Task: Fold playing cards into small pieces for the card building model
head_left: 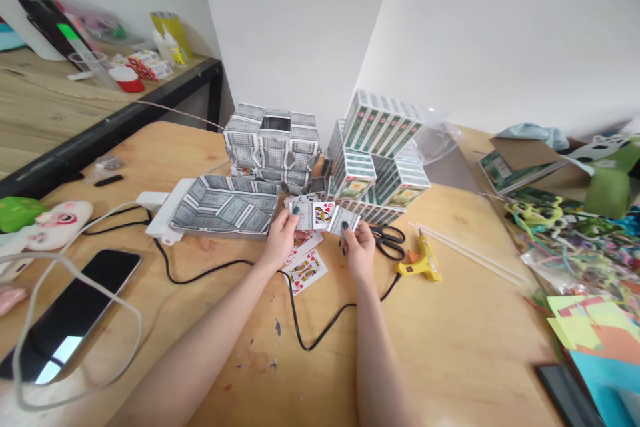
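Note:
Between my two hands, over the middle of the table, is a strip of playing cards with a face card showing at its centre and patterned backs at both ends. My left hand pinches its left end, thumb on top. At the right end, my right hand grips the patterned back the same way. Loose playing cards, a king of hearts among them, lie on the table under the strip. To the left is an open tray made of cards; behind it stands a box-like card structure.
Stacked card boxes stand at the back. Black scissors, a yellow glue gun and clear sticks lie right. The gun's black cord crosses the table. A tablet lies left; craft supplies crowd the right.

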The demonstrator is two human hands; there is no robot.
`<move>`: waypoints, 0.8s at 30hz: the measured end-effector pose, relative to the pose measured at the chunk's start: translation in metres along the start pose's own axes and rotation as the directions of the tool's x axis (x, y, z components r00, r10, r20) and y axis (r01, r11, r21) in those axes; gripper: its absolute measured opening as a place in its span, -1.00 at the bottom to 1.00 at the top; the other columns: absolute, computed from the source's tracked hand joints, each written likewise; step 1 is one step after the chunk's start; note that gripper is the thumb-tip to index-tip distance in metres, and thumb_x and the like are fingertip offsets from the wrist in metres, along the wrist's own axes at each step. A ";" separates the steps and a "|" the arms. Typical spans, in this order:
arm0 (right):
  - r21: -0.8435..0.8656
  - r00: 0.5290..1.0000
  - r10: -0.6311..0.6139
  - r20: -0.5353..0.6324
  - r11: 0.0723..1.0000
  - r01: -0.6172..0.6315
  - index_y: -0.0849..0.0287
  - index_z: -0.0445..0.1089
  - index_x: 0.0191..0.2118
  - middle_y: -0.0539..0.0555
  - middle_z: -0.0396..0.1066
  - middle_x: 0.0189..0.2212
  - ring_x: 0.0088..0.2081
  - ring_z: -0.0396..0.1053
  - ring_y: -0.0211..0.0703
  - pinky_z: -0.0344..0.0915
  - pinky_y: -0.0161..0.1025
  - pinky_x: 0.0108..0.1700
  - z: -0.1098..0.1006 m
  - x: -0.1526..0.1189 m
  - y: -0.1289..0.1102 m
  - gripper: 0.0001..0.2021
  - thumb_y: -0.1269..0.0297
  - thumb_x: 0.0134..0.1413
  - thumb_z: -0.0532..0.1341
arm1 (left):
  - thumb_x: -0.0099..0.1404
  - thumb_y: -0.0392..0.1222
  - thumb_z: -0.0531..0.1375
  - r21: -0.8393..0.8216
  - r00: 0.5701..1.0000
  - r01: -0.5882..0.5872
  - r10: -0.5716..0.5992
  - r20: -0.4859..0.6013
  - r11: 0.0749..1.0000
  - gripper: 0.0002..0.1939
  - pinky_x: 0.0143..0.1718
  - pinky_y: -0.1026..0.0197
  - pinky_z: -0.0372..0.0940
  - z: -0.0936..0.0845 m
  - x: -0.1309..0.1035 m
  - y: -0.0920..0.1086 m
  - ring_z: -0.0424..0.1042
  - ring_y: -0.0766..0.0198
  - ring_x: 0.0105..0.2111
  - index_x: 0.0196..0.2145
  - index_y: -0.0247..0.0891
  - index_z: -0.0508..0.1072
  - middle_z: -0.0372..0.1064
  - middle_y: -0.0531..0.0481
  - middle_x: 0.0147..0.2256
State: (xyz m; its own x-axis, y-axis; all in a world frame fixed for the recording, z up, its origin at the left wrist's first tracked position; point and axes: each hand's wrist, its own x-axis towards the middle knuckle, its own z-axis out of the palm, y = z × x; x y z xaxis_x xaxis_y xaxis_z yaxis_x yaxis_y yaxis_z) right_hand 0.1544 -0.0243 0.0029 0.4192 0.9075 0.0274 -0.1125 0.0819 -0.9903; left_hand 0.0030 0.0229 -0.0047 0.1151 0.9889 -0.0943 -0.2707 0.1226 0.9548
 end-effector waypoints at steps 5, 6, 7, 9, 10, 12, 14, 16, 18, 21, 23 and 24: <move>0.058 0.998 -0.008 -0.066 0.998 0.012 0.15 0.24 -0.40 -0.15 0.12 -0.65 -0.66 -0.02 -0.44 -0.07 -0.43 -0.65 -0.004 0.002 0.002 -0.76 0.12 -0.12 0.24 | 0.16 0.07 0.11 0.002 1.000 0.002 -0.002 -0.026 1.000 -0.67 -0.56 0.26 0.35 0.002 0.000 0.000 0.44 0.27 -0.53 -0.30 -0.28 0.30 0.41 -0.01 -0.41; 0.064 0.997 -0.008 -0.071 0.998 0.012 0.15 0.23 -0.41 -0.15 0.12 -0.63 -0.66 -0.03 -0.44 -0.06 -0.43 -0.64 -0.005 0.002 0.002 -0.77 0.13 -0.12 0.24 | 0.16 0.07 0.11 0.001 1.000 0.002 -0.002 -0.027 1.000 -0.66 -0.56 0.27 0.35 0.002 0.000 0.001 0.44 0.28 -0.53 -0.30 -0.29 0.30 0.41 -0.01 -0.41; 0.064 0.997 -0.008 -0.072 0.998 0.012 0.15 0.23 -0.42 -0.14 0.12 -0.62 -0.65 -0.03 -0.44 -0.06 -0.43 -0.64 -0.005 0.002 0.002 -0.77 0.13 -0.12 0.24 | 0.16 0.07 0.11 0.001 1.000 0.003 -0.003 -0.028 1.000 -0.66 -0.57 0.27 0.35 0.002 -0.001 0.001 0.44 0.28 -0.53 -0.31 -0.29 0.30 0.41 -0.01 -0.41; 0.050 0.997 -0.008 -0.070 0.999 0.012 0.15 0.23 -0.42 -0.14 0.12 -0.61 -0.64 -0.04 -0.43 -0.05 -0.42 -0.63 -0.005 0.002 0.001 -0.77 0.13 -0.12 0.23 | 0.15 0.08 0.11 0.005 0.999 0.002 -0.002 -0.035 1.000 -0.65 -0.58 0.27 0.35 0.002 -0.001 0.001 0.43 0.28 -0.54 -0.32 -0.29 0.30 0.41 0.00 -0.42; 0.041 0.998 -0.009 -0.066 0.999 0.011 0.15 0.24 -0.41 -0.13 0.13 -0.60 -0.64 -0.04 -0.43 -0.05 -0.42 -0.63 -0.005 0.002 0.001 -0.77 0.12 -0.12 0.22 | 0.15 0.09 0.11 0.010 0.999 0.001 -0.001 -0.035 1.000 -0.65 -0.58 0.27 0.35 0.002 0.000 0.002 0.43 0.28 -0.54 -0.32 -0.29 0.30 0.41 0.00 -0.42; 0.033 0.999 -0.011 -0.053 0.999 0.013 0.14 0.23 -0.40 -0.13 0.13 -0.60 -0.64 -0.03 -0.42 -0.04 -0.42 -0.63 -0.003 0.001 0.000 -0.77 0.11 -0.11 0.22 | 0.15 0.08 0.11 0.022 1.000 -0.002 0.003 -0.025 1.000 -0.65 -0.57 0.26 0.35 0.002 0.000 0.001 0.43 0.28 -0.54 -0.33 -0.29 0.30 0.41 0.00 -0.44; 0.028 0.999 -0.015 -0.029 0.999 0.016 0.14 0.23 -0.41 -0.13 0.11 -0.61 -0.64 -0.02 -0.42 -0.03 -0.42 -0.63 -0.002 0.000 0.000 -0.77 0.11 -0.10 0.21 | 0.16 0.07 0.11 0.036 1.000 -0.005 0.005 -0.004 0.999 -0.67 -0.56 0.25 0.36 0.001 0.000 0.001 0.42 0.29 -0.55 -0.30 -0.28 0.31 0.41 0.00 -0.43; 0.004 1.000 -0.014 0.003 1.000 0.014 0.14 0.22 -0.40 -0.14 0.10 -0.62 -0.65 -0.01 -0.41 -0.02 -0.41 -0.63 -0.001 0.000 0.000 -0.77 0.10 -0.07 0.20 | 0.16 0.05 0.11 0.051 1.000 -0.007 0.006 0.019 0.999 -0.67 -0.55 0.24 0.37 0.000 0.000 0.001 0.42 0.29 -0.55 -0.27 -0.27 0.33 0.42 0.01 -0.43; -0.033 1.000 -0.007 0.022 0.999 0.007 0.13 0.22 -0.39 -0.14 0.10 -0.64 -0.66 -0.01 -0.41 -0.01 -0.41 -0.64 0.000 -0.001 0.000 -0.77 0.08 -0.04 0.17 | 0.16 0.04 0.11 0.067 0.999 -0.007 0.004 0.040 0.998 -0.69 -0.54 0.23 0.37 -0.001 0.000 0.001 0.41 0.29 -0.55 -0.27 -0.27 0.33 0.41 0.02 -0.46; -0.057 1.000 0.014 0.020 0.998 -0.012 0.12 0.19 -0.39 -0.15 0.12 -0.66 -0.68 0.03 -0.39 0.01 -0.40 -0.66 0.001 -0.001 0.000 -0.76 0.05 -0.03 0.16 | 0.16 0.02 0.12 0.090 0.998 0.002 -0.008 0.069 0.996 -0.72 -0.54 0.22 0.37 -0.001 0.000 0.003 0.40 0.30 -0.58 -0.33 -0.27 0.32 0.40 0.05 -0.51; -0.039 0.999 0.022 0.025 0.999 -0.021 0.11 0.17 -0.38 -0.13 0.17 -0.63 -0.69 0.08 -0.38 0.07 -0.38 -0.66 0.002 -0.002 0.000 -0.75 0.05 -0.03 0.16 | 0.15 0.01 0.12 0.108 0.997 0.010 -0.019 0.081 0.994 -0.73 -0.54 0.22 0.36 -0.001 -0.001 0.004 0.40 0.29 -0.59 -0.35 -0.27 0.31 0.40 0.05 -0.52; -0.024 0.999 0.020 0.028 1.000 -0.020 0.11 0.17 -0.37 -0.12 0.19 -0.61 -0.68 0.10 -0.37 0.11 -0.36 -0.65 0.003 -0.002 -0.001 -0.75 0.06 -0.03 0.16 | 0.15 0.00 0.12 0.117 0.996 0.014 -0.024 0.085 0.993 -0.74 -0.54 0.22 0.36 -0.001 -0.001 0.004 0.41 0.28 -0.59 -0.36 -0.27 0.30 0.40 0.05 -0.52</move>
State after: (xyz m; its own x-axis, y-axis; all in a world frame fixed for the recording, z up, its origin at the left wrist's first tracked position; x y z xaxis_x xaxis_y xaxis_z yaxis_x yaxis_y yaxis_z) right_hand 0.1513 -0.0250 0.0038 0.3913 0.9202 0.0111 -0.0992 0.0541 -0.9936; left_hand 0.0005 0.0227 -0.0013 0.2022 0.9750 -0.0926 -0.1554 0.1253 0.9799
